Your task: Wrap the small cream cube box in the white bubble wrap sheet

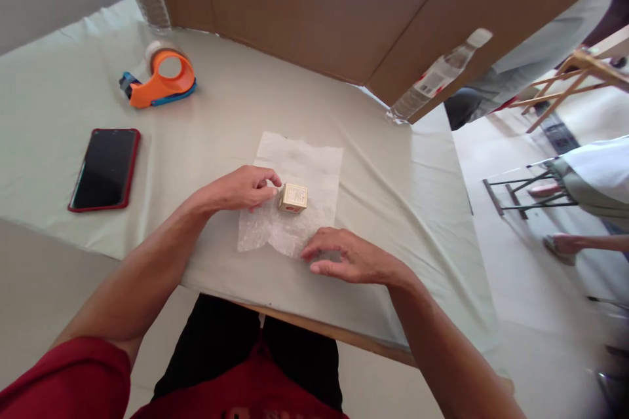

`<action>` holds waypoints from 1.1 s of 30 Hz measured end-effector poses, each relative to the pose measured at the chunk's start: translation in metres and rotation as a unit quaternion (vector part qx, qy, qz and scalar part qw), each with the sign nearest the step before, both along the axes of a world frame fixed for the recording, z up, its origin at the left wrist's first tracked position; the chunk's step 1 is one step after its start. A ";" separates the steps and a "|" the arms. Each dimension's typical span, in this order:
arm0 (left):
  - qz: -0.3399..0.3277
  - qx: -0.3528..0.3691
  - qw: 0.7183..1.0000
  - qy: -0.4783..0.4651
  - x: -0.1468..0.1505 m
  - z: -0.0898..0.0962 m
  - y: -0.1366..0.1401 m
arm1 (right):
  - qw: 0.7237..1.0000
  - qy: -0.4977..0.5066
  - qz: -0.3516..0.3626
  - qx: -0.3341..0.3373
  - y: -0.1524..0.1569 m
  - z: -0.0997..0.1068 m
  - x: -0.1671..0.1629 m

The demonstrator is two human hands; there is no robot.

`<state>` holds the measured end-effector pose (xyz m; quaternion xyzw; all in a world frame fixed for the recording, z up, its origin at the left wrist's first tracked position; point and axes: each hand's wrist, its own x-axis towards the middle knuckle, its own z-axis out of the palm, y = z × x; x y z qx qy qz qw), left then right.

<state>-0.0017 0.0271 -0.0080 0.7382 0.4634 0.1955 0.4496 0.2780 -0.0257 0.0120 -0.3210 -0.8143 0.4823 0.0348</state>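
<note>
My left grip (240, 188) is loosely curled, thumb and forefinger a little apart and closed around nothing. Their tips are right at the left side of a small printed cardboard box (293, 198); whether the forefinger touches it, I cannot tell. The box, cream with darker edges and fine print on its top, sits on a translucent sheet of bubble wrap (317, 170) spread in front of me, with more of the sheet behind and to the right of it. The sheet's near edge is uneven, dipping inward in the middle.

My right grip (356, 256) is bent, with a clear gap between thumb and fingers and nothing held. Its fingertips are at the sheet's near right corner, apart from the box; I cannot tell if they press on the sheet.

All this lies on a bench (393, 196) draped in a pale, creased cloth. Well off to my left is a smartphone (105, 169) in a red case, and beyond it an orange tape dispenser (147, 93) with blue parts. At the far side a brown cardboard panel (304, 6) stands upright, with a clear plastic bottle (427, 88) at its right.
</note>
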 end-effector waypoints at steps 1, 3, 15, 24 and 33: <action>0.021 0.057 0.998 0.016 0.003 -0.003 0.000 | 0.999 -0.001 -0.042 0.002 -0.002 -0.002 0.000; 0.043 0.141 0.989 0.008 0.011 -0.009 -0.002 | 0.990 0.013 -0.136 0.033 -0.002 -0.007 -0.003; -0.128 0.172 0.973 0.087 0.020 -0.044 -0.003 | 0.915 0.056 -0.302 0.261 0.030 -0.038 -0.017; -0.143 0.207 0.956 0.150 0.024 -0.048 -0.002 | 0.828 -0.130 -0.426 0.341 0.000 -0.036 0.105; -0.137 0.232 0.951 0.151 0.025 -0.044 -0.005 | 0.913 -0.010 -0.142 0.383 -0.005 -0.004 -0.024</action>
